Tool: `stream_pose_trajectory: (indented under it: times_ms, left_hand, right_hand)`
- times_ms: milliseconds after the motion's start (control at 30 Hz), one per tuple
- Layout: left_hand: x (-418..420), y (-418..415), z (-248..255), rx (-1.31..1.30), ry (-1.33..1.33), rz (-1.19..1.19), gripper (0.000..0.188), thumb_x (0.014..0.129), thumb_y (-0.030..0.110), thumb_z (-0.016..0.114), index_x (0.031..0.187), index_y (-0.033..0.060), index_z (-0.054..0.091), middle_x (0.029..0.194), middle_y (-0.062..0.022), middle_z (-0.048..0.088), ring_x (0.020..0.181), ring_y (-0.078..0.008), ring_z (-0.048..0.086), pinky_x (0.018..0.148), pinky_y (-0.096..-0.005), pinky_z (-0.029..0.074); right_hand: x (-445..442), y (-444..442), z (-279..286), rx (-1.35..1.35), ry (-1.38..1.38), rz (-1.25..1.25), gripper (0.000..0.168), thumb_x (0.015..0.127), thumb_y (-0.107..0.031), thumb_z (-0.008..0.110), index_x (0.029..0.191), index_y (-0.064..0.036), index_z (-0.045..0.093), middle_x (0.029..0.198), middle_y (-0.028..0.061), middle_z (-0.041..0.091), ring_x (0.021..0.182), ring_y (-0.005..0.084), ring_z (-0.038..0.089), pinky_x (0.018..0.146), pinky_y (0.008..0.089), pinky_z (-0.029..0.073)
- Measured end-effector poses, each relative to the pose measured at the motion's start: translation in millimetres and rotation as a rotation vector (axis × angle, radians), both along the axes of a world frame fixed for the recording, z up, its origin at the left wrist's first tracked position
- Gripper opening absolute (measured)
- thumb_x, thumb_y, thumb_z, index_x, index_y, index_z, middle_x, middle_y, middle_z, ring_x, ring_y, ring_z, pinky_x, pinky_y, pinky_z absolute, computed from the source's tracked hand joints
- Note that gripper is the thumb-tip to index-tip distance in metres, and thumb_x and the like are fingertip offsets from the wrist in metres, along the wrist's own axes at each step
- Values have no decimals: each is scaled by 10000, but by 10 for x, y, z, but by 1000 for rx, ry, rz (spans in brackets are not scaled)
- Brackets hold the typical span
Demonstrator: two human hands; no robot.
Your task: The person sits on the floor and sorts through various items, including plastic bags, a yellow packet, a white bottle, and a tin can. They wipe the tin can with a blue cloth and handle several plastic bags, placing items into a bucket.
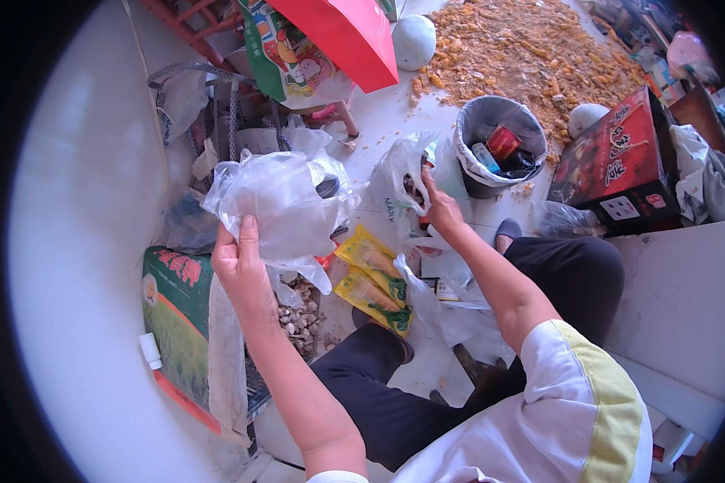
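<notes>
My left hand (241,259) pinches a crumpled clear plastic bag (278,202) between thumb and fingers, held up in front of me. To its right, my right hand (440,202) is at the opening of a white plastic bag (393,175) with dark contents; its fingertips are partly hidden, so its grip is unclear. Below and between the hands, two yellow food packets (371,296) lie overlapped on the floor. More loose plastic bags (423,293) lie just right of them. Garlic bulbs (302,314) fill a container partly hidden behind my left forearm.
A lined trash bin (500,145) holds wrappers and a black bag. Corn cobs and husks (519,54) cover the floor beyond. A red gift box (616,157) stands right, a green printed sack (178,302) left. A red paper bag (344,42) sits on a pink chair (344,118).
</notes>
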State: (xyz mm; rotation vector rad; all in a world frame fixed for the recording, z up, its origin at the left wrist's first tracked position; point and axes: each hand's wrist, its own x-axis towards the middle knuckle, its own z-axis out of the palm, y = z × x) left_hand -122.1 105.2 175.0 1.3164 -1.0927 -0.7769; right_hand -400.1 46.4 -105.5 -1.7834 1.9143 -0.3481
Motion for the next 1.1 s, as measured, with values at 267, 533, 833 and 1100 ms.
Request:
stream_pose_trajectory:
  times_ms: [267, 533, 833, 1100]
  left_hand:
    - [80, -83, 41, -9, 66, 25, 281, 941, 156, 557, 1154, -19, 608, 1067, -49, 641, 952, -111, 571, 888, -272, 430]
    - [84, -99, 73, 1, 20, 25, 274, 945, 152, 549, 1148, -22, 612, 1063, -54, 646, 934, -110, 576, 879, -266, 432]
    - [156, -66, 39, -18, 5, 21, 283, 942, 179, 556, 1141, -16, 602, 1061, -62, 641, 951, -126, 581, 882, -275, 440]
    - [147, -73, 24, 8, -29, 23, 287, 943, 173, 554, 1153, -17, 601, 1085, -64, 637, 960, -121, 578, 891, -274, 431]
  right_hand:
    - [358, -699, -442, 48, 225, 336, 494, 676, -46, 649, 1158, -127, 577, 934, 184, 658, 854, 357, 660, 738, 417, 534]
    - [269, -1480, 57, -118, -901, -389, 208, 712, -89, 649, 878, 9, 727, 728, 85, 681, 628, 151, 608, 584, 318, 495]
    - [671, -1606, 1252, -146, -1138, -238, 258, 740, 7, 574, 949, -1, 725, 842, 94, 689, 736, 138, 624, 687, 271, 509]
    - [402, -1264, 1137, -182, -617, -8, 474, 799, -134, 607, 1264, -59, 555, 952, 125, 689, 834, 212, 655, 797, 326, 504]
